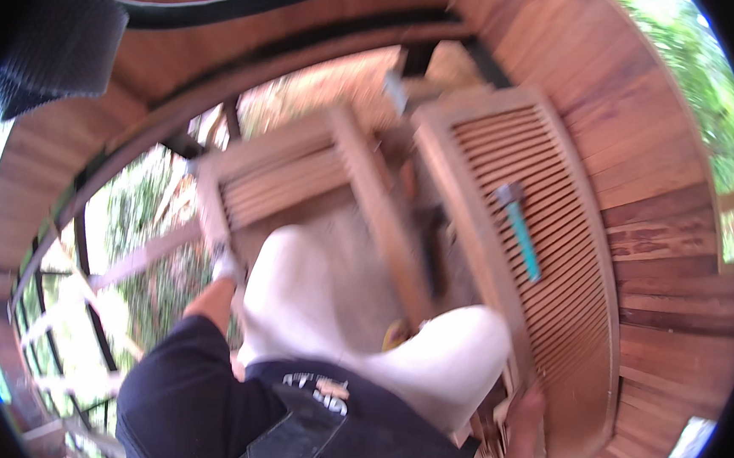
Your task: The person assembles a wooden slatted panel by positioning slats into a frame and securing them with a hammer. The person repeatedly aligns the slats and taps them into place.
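Observation:
My left hand (225, 263), looking pale as if gloved, is closed on the left end of a slatted wooden frame (346, 142). The frame lies in front of my knees, with louvre slats between its rails; motion blurs the fingers. Down at the lower right, my right hand (527, 408) is by the near end of a curved louvred wooden panel (578, 188), close to some thin wood pieces (497, 417); its fingers are too blurred to read. On that panel's slats lies a hammer (520, 231) with a dark head and a teal handle, apart from both hands.
A curved wall of reddish wooden boards (559, 38) bends round the far and right sides. To the left stand dark metal bars (91, 286) with greenery beyond. A yellowish shoe tip (395, 334) shows between my legs. A dark strap (297, 441) hangs over my chest.

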Available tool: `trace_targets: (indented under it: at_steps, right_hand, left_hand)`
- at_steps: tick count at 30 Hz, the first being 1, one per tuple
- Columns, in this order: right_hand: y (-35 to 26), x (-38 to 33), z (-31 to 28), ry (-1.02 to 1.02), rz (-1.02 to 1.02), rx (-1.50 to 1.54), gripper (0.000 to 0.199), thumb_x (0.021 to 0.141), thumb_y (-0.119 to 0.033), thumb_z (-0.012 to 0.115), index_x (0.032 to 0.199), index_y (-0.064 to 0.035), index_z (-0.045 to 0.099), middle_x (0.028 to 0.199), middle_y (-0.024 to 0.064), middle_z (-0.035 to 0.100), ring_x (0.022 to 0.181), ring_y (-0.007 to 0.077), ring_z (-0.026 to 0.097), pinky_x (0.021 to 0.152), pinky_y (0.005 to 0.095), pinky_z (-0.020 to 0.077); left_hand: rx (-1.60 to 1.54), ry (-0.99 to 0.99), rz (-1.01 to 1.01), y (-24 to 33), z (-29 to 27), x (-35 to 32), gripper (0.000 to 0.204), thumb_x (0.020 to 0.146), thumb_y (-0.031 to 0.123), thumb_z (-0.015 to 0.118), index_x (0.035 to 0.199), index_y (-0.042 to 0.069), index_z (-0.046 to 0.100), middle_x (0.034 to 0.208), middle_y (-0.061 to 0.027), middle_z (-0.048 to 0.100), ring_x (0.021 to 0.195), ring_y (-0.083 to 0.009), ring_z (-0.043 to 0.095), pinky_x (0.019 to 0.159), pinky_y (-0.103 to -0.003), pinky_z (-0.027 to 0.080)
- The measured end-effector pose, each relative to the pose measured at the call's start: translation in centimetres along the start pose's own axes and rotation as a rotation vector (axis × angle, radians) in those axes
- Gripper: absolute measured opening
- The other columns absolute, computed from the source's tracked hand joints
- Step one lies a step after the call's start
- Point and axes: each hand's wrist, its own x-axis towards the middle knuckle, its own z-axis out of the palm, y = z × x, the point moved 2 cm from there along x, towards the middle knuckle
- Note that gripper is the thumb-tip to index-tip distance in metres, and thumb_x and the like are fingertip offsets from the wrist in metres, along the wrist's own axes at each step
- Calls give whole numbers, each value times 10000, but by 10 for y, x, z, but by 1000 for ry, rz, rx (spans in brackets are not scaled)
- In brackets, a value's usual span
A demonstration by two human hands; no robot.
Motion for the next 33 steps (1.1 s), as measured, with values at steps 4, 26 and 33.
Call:
trace_targets:
  at_steps: [4,26,33]
  right_hand:
    - [-144,74,-102,65,-286,136,314,962,-155,553,1161,87,539,1021,340,606,984,510,587,855,551,454]
    - [-401,306,176,-160,-626,209,413,924,-270,510,1275,-100,644,1148,231,678,1055,414,645,910,494,510]
    - [-410,287,14,173,-665,707,276,966,-197,527,1185,-44,598,1147,248,670,1006,399,678,839,460,569]
  left_hand:
    - [11,178,-24,-76,22,-1,1040,843,283,709,1572,-5,25,1632,-280,4,1501,-469,73,1247,-435,128]
    - [-130,-123,201,-102,-96,-30,586,930,449,610,1368,63,557,1196,-255,649,1122,-425,613,981,-476,487]
    - [-648,-428,336,13,-14,-58,416,985,390,597,1259,82,650,1162,-123,710,1062,-240,669,936,-343,509]
